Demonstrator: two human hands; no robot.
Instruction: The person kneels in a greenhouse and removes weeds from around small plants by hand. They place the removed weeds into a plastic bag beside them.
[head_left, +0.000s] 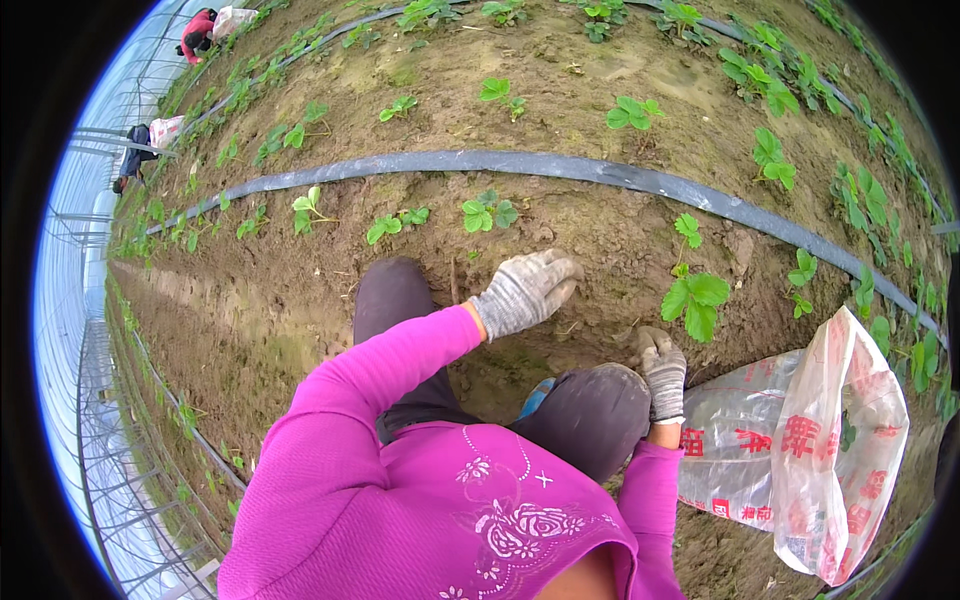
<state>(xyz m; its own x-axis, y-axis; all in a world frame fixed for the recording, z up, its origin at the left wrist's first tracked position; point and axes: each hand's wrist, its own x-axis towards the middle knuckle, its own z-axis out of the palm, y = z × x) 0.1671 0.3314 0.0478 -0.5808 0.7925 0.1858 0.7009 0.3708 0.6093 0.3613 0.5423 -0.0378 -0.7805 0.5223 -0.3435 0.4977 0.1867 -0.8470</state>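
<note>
My left hand (529, 292), in a grey knit glove with soiled fingers, is low over the brown soil in front of my knees, its fingers bent and close together. What lies under the fingers is hidden. Beside my knee at the right, my gloved right hand (661, 371) points its curled fingertips at the soil; I cannot tell whether it holds anything. A leafy strawberry plant (697, 300) grows just beyond the right hand. Farther up from the left hand is a smaller strawberry plant (487, 212). A translucent plastic sack (739, 442) with red printing lies at my right, its mouth gaping.
A flat grey drip irrigation hose (517, 161) curves across the bed beyond the near plants. More strawberry plants (634, 112) grow past it. Two people bend over the bed far off at the upper left, each by a pale sack (165, 131). The greenhouse frame (97, 375) stands at the left.
</note>
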